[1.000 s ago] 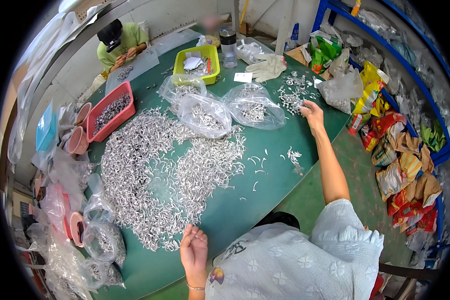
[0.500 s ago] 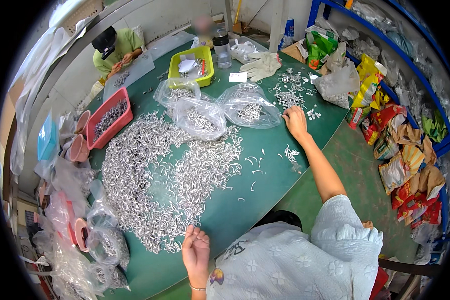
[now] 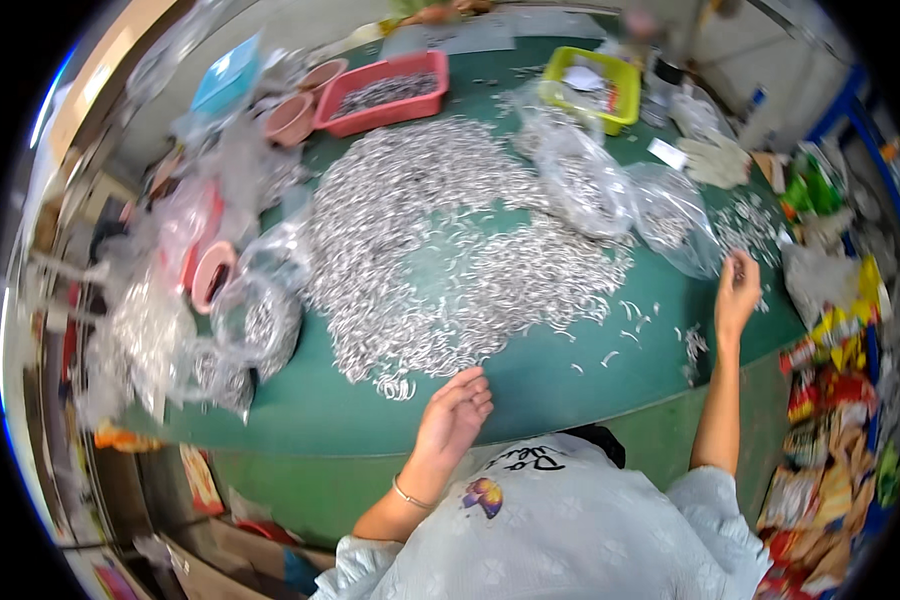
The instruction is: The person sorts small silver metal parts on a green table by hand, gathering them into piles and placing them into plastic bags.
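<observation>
A wide heap of small silvery metal pieces [image 3: 440, 240] covers the green table [image 3: 530, 380]. My left hand [image 3: 455, 415] rests near the table's front edge with its fingers loosely apart, just below the heap's near rim, and holds nothing that I can see. My right hand [image 3: 738, 290] is stretched out to the right, fingers pinched together among scattered metal pieces [image 3: 750, 225], next to a clear plastic bag [image 3: 670, 220] partly filled with pieces. Whether it grips a piece is too small to tell.
A red tray [image 3: 385, 90] and a yellow-green tray [image 3: 590, 85] stand at the far side. Pink bowls [image 3: 290, 115] and crumpled clear bags [image 3: 240, 320] crowd the left. Colourful packets [image 3: 830, 370] lie on the floor at right. Another person's hands show at the top edge.
The view has swung left and down. My right hand has drawn back from the far scattered pieces toward the table's right edge. My left hand stays at the front edge.
</observation>
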A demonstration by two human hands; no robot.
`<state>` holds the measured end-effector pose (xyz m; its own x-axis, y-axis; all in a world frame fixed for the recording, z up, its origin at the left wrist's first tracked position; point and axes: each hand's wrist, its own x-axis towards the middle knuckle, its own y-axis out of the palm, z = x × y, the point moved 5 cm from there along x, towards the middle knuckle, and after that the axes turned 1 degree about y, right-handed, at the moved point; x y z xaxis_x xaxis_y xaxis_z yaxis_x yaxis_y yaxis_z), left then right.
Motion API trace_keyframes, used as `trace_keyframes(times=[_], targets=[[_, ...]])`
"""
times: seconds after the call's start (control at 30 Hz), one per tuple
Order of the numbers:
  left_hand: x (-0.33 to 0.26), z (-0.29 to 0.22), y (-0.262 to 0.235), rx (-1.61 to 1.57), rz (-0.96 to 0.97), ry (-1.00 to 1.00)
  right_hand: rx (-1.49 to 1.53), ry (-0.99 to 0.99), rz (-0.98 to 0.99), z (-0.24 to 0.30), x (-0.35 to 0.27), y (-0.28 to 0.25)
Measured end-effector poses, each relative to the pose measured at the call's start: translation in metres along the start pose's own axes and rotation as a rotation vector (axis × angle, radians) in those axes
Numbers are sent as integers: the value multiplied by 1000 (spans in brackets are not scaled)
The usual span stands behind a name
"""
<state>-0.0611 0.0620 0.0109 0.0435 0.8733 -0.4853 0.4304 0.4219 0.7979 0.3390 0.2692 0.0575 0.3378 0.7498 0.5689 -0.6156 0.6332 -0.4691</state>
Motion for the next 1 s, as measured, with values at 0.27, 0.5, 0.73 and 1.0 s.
trace_keyframes(times=[0.27, 0.5, 0.73, 1.0], targets=[[-6, -16, -26, -15, 10, 113, 417, -410, 1002, 207, -89, 136], [-18, -47, -40, -22, -66, 301, 369, -731, 1084, 292, -140, 302], [-30, -84, -78, -145, -184, 501, 279, -809, 1031, 314, -160, 357], [-41, -115, -96, -39, -362, 706, 70, -1030, 973, 332, -166, 352]])
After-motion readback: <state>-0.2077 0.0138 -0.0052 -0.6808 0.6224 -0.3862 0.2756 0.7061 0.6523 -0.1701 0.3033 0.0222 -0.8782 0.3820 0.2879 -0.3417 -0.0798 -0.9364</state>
